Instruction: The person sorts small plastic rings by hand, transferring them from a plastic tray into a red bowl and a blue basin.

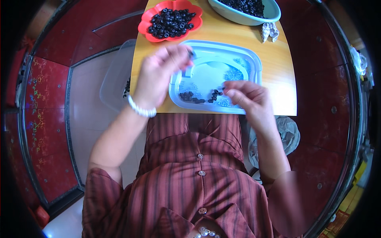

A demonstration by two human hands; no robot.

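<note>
My left hand [164,69], slightly blurred, is raised over the left rim of a pale blue plastic tray [256,67]. Its fingers are pinched on a small black ring-like piece [191,54]. Over the tray's right front part is my right hand [252,97], its thumb and forefinger closed together. Something tiny and dark shows at those fingertips, too small to name. Just left of them lies a little group of small black pieces [214,95]. More dark pieces [188,96] rest along the tray's front left, and small clear pieces [234,73] are scattered at its right.
A red flower-shaped bowl [143,28] full of black ring-like pieces stands at the table's back left. Behind the tray on the right are a light blue basin [238,20] of black pieces and a crumpled whitish scrap [270,31]. A clear plastic bin [113,79] sits below the table's left edge.
</note>
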